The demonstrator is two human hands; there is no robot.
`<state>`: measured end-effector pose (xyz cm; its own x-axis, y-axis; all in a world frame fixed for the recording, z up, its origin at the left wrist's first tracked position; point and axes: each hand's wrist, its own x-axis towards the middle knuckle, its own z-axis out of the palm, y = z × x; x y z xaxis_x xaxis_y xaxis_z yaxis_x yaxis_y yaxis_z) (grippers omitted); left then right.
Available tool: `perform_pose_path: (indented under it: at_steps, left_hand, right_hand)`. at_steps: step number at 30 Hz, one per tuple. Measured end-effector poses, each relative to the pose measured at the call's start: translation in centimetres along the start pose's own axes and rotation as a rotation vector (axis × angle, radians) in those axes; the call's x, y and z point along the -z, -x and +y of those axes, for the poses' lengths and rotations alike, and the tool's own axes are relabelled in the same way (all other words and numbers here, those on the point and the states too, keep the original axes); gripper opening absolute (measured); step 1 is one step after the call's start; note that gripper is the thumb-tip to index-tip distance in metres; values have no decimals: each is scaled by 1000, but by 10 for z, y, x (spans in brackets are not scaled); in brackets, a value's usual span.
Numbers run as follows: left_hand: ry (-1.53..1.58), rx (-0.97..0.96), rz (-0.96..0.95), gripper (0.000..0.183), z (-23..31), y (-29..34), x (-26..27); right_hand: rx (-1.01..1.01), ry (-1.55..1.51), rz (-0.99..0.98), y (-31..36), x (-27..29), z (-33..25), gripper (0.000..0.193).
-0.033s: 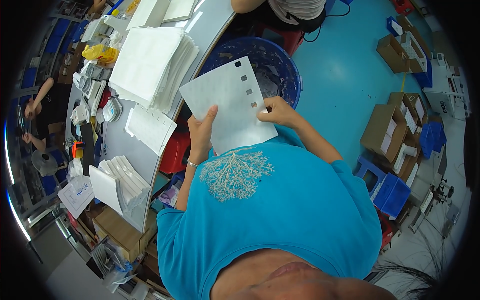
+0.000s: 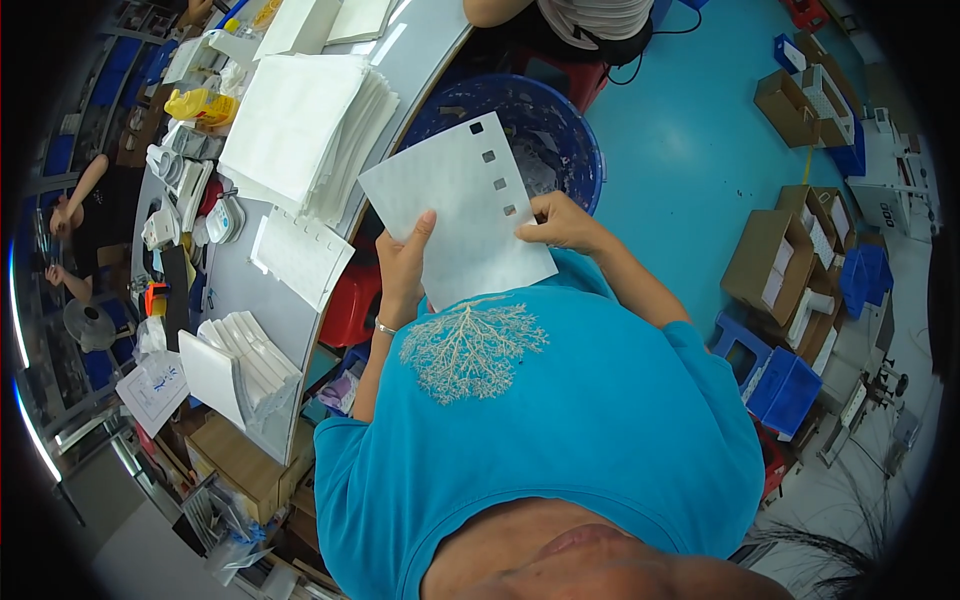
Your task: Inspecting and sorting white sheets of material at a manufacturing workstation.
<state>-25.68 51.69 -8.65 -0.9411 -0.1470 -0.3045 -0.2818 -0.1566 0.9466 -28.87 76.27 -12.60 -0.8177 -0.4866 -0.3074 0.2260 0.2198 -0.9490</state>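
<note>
A white sheet (image 2: 455, 215) with a row of square cut-outs along its right edge is held up in front of my chest, over the near side of a blue bin (image 2: 598, 165). My left hand (image 2: 402, 262) grips its lower left part, thumb on top and fingers behind. At the right edge, just below the lowest cut-out, my right hand (image 2: 560, 222) pinches the sheet. On the table to the left lie a similar sheet (image 2: 298, 250) with small cuts along one edge and a tall stack of white sheets (image 2: 290, 125).
The grey table (image 2: 225, 280) carries folded white sheets (image 2: 240, 365), a yellow packet (image 2: 200, 107) and tape dispensers. A red stool (image 2: 350, 305) stands under its edge. Cardboard boxes (image 2: 765, 260) and a blue crate (image 2: 785, 390) line the right. Another person (image 2: 600, 25) sits beyond the bin.
</note>
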Motion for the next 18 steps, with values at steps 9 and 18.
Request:
perform_pose_path:
  at_steps: [9, 18]
  left_hand:
    - [-1, 15, -33, 41, -5, -2, 2]
    - [28, 19, 1, 40, -4, -4, 6]
  right_hand:
    - [-29, 53, 65, -8, -14, 14, 26]
    - [-163, 84, -114, -1, 13, -19, 31]
